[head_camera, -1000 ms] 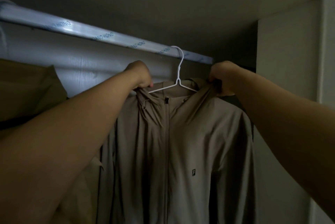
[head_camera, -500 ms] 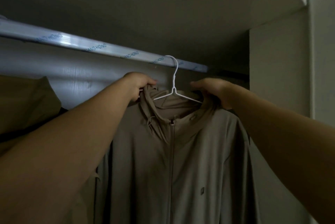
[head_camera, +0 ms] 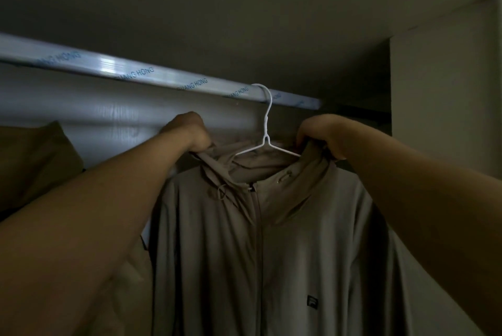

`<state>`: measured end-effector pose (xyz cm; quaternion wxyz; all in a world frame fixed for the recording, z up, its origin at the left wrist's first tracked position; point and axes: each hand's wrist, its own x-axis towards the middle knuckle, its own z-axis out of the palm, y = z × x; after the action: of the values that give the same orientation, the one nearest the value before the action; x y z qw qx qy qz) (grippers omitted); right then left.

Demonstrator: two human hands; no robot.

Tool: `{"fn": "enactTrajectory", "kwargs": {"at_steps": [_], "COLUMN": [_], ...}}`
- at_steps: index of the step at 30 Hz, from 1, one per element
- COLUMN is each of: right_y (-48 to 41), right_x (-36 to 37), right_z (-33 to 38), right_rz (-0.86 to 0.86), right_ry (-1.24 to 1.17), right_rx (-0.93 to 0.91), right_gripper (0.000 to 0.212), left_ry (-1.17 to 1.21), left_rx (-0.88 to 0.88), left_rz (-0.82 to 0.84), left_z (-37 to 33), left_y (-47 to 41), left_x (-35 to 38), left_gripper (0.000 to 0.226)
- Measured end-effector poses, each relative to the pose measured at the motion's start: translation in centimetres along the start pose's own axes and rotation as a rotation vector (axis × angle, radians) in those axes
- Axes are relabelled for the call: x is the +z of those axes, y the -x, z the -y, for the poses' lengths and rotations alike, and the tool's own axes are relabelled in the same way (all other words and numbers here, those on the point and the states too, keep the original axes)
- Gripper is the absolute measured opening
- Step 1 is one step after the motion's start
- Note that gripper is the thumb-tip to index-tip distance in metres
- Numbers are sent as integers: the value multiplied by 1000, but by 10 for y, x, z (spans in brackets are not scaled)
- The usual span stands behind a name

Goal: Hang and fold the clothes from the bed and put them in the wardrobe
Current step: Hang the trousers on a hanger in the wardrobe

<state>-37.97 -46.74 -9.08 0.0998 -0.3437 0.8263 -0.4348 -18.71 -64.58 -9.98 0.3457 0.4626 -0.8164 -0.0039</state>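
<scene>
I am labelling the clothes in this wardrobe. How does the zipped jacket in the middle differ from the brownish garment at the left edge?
The jacket is grey-beige; the brownish garment is a warmer tan. The jacket shows a zip and a small logo; the brownish garment shows neither. The left hand and right hand grip the jacket's hood; nothing touches the brownish garment. Both are below the rail.

A rail (head_camera: 152,74) ran above and behind both hands, and a hanger (head_camera: 265,126) hooked over it hung down between the left hand (head_camera: 187,132) and the right hand (head_camera: 322,134). A jacket (head_camera: 298,240) hung on the hanger below the hands, each hand gripping its collar to one side of the hanger's neck. Another garment (head_camera: 35,161) hung to the left of the left hand, and the wardrobe's side panel (head_camera: 440,132) stood to the right of the right hand.
</scene>
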Motion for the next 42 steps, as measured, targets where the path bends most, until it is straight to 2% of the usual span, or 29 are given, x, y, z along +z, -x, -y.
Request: {"fn": "enactTrajectory", "kwargs": {"at_steps": [2,4,6,8,9,11,13,14,15,17,19,22,23,25,27,30,32,34,42], "right_y": [-6,-12,-18,-21,-24,-25,-21,-18,-14,-10,-6,4,8,16,24,40,46,48,46], "right_x": [-3,-6,-7,-7,-9,-13,-16,-17,-17,-16,-10,-1,1,6,15,34,42,41,33], "right_z": [-9,-16,-19,-21,-22,-24,-26,-25,-25,-28,-33,-40,-41,-49,-67,-102,-120,-130,-157], "right_rz": [-53,-119,-235,-358,-385,-336,-270,-262,-265,-222,-141,-47,-69,-242,-511,-822,-861,-859,-871], "right_ry": [-181,-258,-216,-155,-141,-169,-135,-88,-59,-128,-296,-545,-571,-383,6,399,530,548,381], "right_rx": [13,19,-9,-66,-96,-155,-118,-65,-21,39,57,-13,-47,-141,-300,-471,-522,-529,-355], "right_gripper": [10,8,11,16,19,22,7,9,12,8,10,12,15,25,33,58,66,67,65], "left_ry": [27,3,-88,-139,-83,192,444,470,414,329,515,1070,1111,865,640,545,529,516,496], "left_rx": [-72,-139,-157,-131,-122,-143,-186,-180,-161,-120,-126,-134,-82,8,28,89,117,114,124], "left_rz": [-62,-138,-211,-232,-208,-57,114,125,99,-73,-139,174,190,20,-117,-190,-231,-284,-400], "left_z": [6,9,6,1,-4,-12,-16,-16,-13,-6,-2,-3,0,12,28,47,54,58,67], "left_y": [-2,1,4,6,8,6,6,8,10,7,8,17,20,29,43,62,71,76,85], "left_x": [0,2,7,8,8,10,11,11,11,13,18,24,28,39,56,78,84,86,94], "left_gripper": [25,20,16,26,27,17,3,6,5,10,11,12,14,24,38,49,51,53,50]}}
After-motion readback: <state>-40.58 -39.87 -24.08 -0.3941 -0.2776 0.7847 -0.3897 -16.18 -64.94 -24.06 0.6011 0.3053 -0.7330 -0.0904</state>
